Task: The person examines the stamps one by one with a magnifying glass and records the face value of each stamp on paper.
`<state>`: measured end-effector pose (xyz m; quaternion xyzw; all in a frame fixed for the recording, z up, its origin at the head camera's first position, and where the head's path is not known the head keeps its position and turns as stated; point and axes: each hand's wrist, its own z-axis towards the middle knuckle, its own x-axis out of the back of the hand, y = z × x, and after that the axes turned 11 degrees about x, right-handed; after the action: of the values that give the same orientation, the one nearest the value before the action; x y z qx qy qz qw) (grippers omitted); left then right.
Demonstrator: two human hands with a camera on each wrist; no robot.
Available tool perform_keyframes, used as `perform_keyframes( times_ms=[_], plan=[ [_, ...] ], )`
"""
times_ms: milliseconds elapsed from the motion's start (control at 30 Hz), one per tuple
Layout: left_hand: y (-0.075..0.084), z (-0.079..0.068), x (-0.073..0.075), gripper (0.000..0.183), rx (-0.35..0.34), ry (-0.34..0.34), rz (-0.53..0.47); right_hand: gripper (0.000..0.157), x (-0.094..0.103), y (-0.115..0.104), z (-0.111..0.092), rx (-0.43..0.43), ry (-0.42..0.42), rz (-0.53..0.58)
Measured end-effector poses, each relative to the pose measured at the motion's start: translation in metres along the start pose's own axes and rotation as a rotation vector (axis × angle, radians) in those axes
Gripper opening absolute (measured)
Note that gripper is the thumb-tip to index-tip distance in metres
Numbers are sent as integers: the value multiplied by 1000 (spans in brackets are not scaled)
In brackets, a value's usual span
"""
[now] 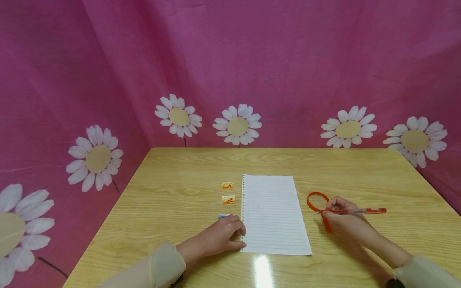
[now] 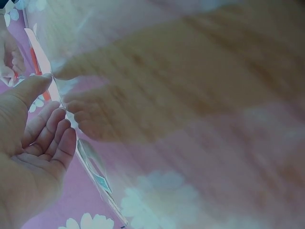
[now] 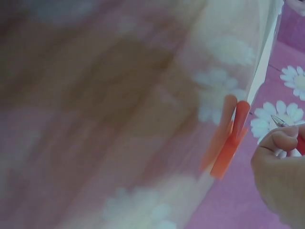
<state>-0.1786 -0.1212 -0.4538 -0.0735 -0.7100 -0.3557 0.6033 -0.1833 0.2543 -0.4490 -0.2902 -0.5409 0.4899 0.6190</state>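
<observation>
A white lined sheet of paper (image 1: pixel 271 216) with punched holes along its left side lies on the table. Small faint red marks show on its left part. My left hand (image 1: pixel 225 236) rests at that left edge, with thumb and fingertips touching the paper. Pinched in my right hand (image 1: pixel 347 222) is a red pen (image 1: pixel 371 211), its tip pointing left, off the paper. Beside this hand a looped red band (image 1: pixel 310 203) stands on the table; the right wrist view shows the band (image 3: pixel 228 155) apart from the fingers.
Left of the paper lie two small yellow-orange picture cards (image 1: pixel 228 186) and a blue one (image 1: pixel 222 216), partly covered by my left hand. The glossy wooden table (image 1: pixel 162 192) reflects light. A pink curtain (image 1: pixel 281 60) with daisies hangs behind it.
</observation>
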Motion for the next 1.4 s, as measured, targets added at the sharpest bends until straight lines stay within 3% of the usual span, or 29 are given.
perform_keyframes(
  times_ms=[333, 600, 967, 1400],
  plan=[
    [1, 0, 0, 20, 37, -17, 19, 11, -25, -5, 15, -18, -79, 100],
    [0, -1, -2, 20, 15, 0, 28, 15, -47, -7, 27, -9, -71, 32],
    [0, -2, -3, 18, 16, -15, 10, 18, -71, -9, 37, -6, -105, 74],
    [2, 1, 0, 19, 23, -6, 39, 19, -91, -13, 51, -7, -100, 10]
  ],
)
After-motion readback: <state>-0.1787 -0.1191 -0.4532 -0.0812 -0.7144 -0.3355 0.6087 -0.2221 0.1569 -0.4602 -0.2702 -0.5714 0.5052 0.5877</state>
